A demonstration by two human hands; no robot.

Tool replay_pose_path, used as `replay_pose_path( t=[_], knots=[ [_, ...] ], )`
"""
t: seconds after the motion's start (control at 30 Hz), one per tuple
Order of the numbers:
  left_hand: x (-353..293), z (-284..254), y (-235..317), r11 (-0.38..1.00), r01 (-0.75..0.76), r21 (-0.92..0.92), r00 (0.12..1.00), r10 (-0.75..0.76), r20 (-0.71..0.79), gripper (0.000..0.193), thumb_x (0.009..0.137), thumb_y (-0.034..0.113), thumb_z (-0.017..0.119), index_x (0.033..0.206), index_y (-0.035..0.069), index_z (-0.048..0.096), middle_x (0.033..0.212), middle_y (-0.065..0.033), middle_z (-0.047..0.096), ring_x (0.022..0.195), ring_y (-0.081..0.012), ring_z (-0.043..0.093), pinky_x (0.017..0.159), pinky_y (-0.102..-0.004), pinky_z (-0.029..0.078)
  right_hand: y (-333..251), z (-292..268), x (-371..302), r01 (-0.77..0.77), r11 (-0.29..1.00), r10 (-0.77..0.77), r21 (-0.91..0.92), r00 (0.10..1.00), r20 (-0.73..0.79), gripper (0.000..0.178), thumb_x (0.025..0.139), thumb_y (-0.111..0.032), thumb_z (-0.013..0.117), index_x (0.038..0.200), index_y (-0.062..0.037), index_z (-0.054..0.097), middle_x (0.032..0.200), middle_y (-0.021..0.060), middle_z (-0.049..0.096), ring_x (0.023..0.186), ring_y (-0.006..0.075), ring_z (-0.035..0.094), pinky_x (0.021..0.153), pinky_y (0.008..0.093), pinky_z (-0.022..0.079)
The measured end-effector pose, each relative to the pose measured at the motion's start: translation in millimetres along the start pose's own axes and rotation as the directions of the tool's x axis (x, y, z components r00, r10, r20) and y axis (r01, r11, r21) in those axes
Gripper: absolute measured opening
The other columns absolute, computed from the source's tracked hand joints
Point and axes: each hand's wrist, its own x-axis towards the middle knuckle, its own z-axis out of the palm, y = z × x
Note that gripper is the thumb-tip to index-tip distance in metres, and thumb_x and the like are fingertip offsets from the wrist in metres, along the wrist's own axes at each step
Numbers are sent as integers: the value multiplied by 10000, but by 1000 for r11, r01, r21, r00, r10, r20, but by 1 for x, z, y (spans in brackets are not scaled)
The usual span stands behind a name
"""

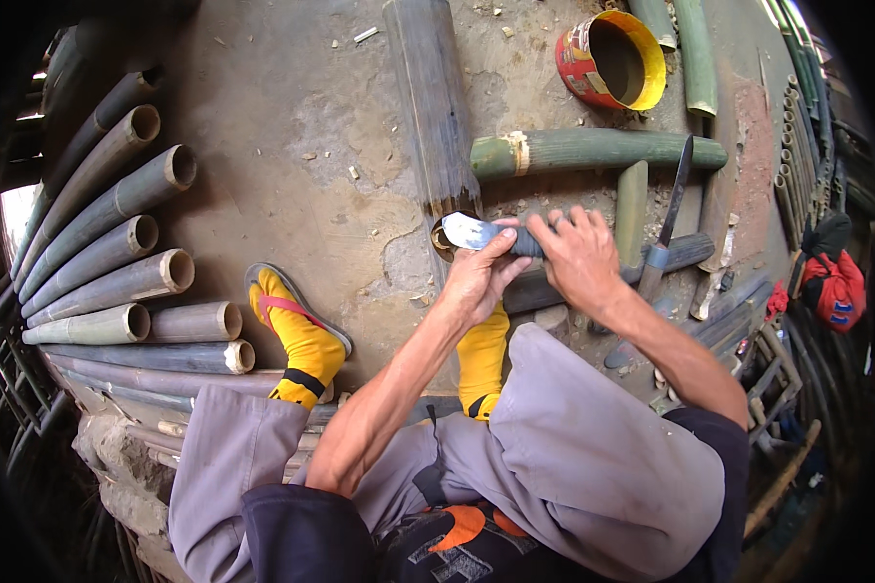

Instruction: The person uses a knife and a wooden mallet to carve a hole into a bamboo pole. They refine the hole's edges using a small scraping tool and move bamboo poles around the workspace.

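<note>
A tool with a short, broad shiny metal blade (468, 231) and a dark wrapped handle (527, 242) is held between my hands. My left hand (481, 277) pinches it where blade and handle meet, thumb on top. At the handle's far end, my right hand (581, 255) closes its fingers round it. The blade's tip lies over the open near end of a thick dark bamboo pole (426, 107), which stretches away from me along the ground. Whether tip and bamboo touch, I cannot tell.
Cut bamboo poles (131, 199) are stacked at left. A green bamboo length (603, 153) lies crosswise beyond my hands. A long knife (679, 189) leans right of my right hand. Farther off stands a red and yellow bucket (593, 73); a red bag (834, 290) is far right.
</note>
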Motion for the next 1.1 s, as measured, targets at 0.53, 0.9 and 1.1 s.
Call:
replay_pose_path(
  t=[0.53,0.9,1.1],
  knots=[
    [-39,0,-39,954,301,4,948,-299,-111,629,803,166,694,1312,4,363,1343,-188,475,1306,-287,410,1037,-450,421,36,14,54,-391,860,-207,327,319,925,271,615,-136,663,855,-13,692,793,133,702,736,257,676,669,391,523],
    [-87,13,80,-204,59,977,963,271,-2,435,614,159,678,985,-19,533,784,-210,645,713,-370,645,665,-461,505,-48,-70,27,101,898,12,429,967,-254,566,709,-229,721,1184,18,539,1043,154,575,991,317,565,900,458,423],
    [-123,-3,140,-604,-45,795,999,-29,35,394,617,195,669,910,-32,537,766,-237,641,781,-424,638,731,-485,511,-125,36,39,260,702,-197,663,965,-171,456,729,-134,666,1133,12,514,947,172,583,945,321,596,859,435,481]
  ],
)
